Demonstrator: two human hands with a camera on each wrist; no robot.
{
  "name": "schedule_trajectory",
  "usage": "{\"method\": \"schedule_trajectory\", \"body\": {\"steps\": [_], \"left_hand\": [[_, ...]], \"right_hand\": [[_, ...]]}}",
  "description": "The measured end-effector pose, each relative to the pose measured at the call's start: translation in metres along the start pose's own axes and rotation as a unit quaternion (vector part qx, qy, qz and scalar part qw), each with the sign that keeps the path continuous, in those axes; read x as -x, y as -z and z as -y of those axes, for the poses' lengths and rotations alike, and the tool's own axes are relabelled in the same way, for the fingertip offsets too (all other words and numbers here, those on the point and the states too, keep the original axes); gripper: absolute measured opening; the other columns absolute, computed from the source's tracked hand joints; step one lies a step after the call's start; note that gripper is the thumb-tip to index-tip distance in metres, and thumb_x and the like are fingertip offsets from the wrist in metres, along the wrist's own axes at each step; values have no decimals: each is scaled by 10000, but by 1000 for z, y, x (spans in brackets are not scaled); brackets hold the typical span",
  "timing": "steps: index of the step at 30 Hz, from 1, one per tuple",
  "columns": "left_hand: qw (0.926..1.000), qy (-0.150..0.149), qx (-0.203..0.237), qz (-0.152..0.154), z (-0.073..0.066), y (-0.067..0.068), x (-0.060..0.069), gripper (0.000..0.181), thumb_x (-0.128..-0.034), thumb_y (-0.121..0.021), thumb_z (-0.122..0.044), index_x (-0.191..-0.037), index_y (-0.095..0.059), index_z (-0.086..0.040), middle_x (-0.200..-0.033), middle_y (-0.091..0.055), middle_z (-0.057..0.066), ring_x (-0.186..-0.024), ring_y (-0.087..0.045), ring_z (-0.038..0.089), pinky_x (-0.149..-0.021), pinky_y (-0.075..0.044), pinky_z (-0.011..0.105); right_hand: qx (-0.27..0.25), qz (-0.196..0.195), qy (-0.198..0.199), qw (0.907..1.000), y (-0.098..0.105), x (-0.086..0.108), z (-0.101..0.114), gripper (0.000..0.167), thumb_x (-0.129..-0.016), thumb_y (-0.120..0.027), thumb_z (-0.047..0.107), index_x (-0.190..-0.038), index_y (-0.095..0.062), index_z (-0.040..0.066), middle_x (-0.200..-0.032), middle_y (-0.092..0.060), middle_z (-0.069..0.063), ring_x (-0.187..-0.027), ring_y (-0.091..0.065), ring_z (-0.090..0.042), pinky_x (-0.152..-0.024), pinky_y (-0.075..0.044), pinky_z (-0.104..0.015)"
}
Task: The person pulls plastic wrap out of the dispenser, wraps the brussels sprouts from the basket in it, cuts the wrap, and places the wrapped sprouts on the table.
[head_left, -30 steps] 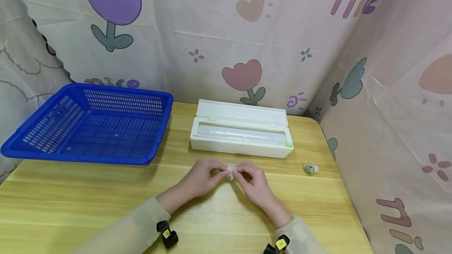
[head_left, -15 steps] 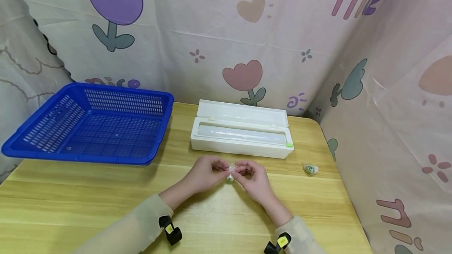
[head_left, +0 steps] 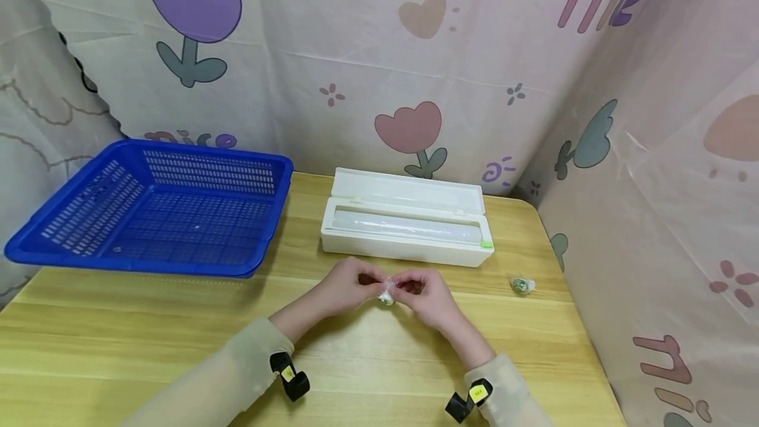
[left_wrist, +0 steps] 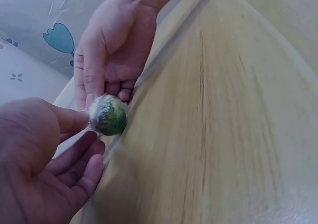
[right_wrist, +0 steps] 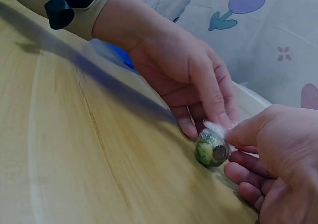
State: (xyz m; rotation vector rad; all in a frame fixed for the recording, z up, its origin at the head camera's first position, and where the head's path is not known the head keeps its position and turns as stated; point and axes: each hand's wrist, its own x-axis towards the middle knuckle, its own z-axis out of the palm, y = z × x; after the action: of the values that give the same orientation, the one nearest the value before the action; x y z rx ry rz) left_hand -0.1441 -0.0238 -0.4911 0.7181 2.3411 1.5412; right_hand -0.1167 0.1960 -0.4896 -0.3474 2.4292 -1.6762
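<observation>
A small round green vegetable, which looks like a Brussels sprout [head_left: 386,298], is wrapped in clear cling film. It sits between my hands in front of the white box. My left hand [head_left: 342,290] pinches the gathered film from the left with thumb and fingers. From the other side, my right hand [head_left: 431,300] pinches the same bunched film. In the left wrist view the wrapped Brussels sprout [left_wrist: 109,115] shows its green side below the pinched film. A brownish stem end is visible on the Brussels sprout [right_wrist: 211,150] in the right wrist view.
Behind the hands stands an open white cling film box [head_left: 406,250] with a film roll [head_left: 409,225] inside. A blue plastic basket [head_left: 274,216] is at the left. Another wrapped green piece [head_left: 522,286] lies near the table's right edge. Patterned cloth [head_left: 332,31] hangs behind.
Both hands keep pinching the film, with their fingers slightly shifted around it. The forearms have edged forward a little. The box, basket and second wrapped piece stay put.
</observation>
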Motion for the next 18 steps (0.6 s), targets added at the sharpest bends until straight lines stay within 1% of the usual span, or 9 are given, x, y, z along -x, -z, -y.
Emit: {"method": "schedule_trajectory", "body": {"steps": [3, 8, 11, 13, 16, 18], "left_hand": [[9997, -160, -196, -10, 1, 1, -1, 60, -963, -778, -82, -982, -825, -113, -928, -782, -47, -870, -708, 111, -817, -576, 297], [9990, -229, -381, -60, 2, -1, -2, 105, -934, -804, -47, -970, -830, -143, -905, -781, -75, -828, -710, 71, -790, -589, 284], [9981, -289, -513, -154, 3, -3, -1, 153, -913, -816, -26, -994, -836, -154, -918, -785, -83, -840, -712, 48, -804, -588, 273], [9974, -389, -561, -224, 2, -3, 0, 185, -905, -819, -16, -1017, -841, -162, -938, -791, -93, -860, -719, 36, -816, -587, 264], [9958, -601, -644, -244, 0, -2, 0, 219, -908, -817, -12, -1052, -847, -174, -976, -796, -97, -897, -732, 35, -824, -587, 247], [9933, -832, -774, -219, 1, -1, 0, 217, -916, -811, -11, -1067, -846, -163, -1007, -798, -68, -923, -740, 53, -829, -587, 238]], "right_hand": [[-113, 3, -62, 9999, 1, -1, 1, 154, -922, -824, 71, -1052, -799, -7, -990, -777, -119, -785, -657, -182, -654, -521, -229], [-237, -122, -1, 9996, 0, 0, -1, 132, -899, -830, 22, -1028, -808, 2, -996, -785, -121, -850, -712, -214, -717, -568, -249], [-184, -246, 249, 9992, -1, 1, -2, 109, -882, -813, -48, -978, -815, 4, -962, -786, -119, -842, -720, -222, -716, -577, -259], [-49, -326, 475, 9983, -2, 1, -3, 140, -867, -791, -107, -944, -818, 8, -934, -786, -109, -831, -724, -227, -717, -586, -271], [231, -384, 791, 9959, -2, 2, -3, 205, -867, -762, -154, -927, -824, 31, -913, -787, -73, -841, -734, -241, -742, -604, -302], [485, -399, 981, 9932, -3, 2, -2, 237, -875, -749, -165, -945, -828, 48, -918, -788, -41, -862, -740, -229, -771, -611, -310]]}}
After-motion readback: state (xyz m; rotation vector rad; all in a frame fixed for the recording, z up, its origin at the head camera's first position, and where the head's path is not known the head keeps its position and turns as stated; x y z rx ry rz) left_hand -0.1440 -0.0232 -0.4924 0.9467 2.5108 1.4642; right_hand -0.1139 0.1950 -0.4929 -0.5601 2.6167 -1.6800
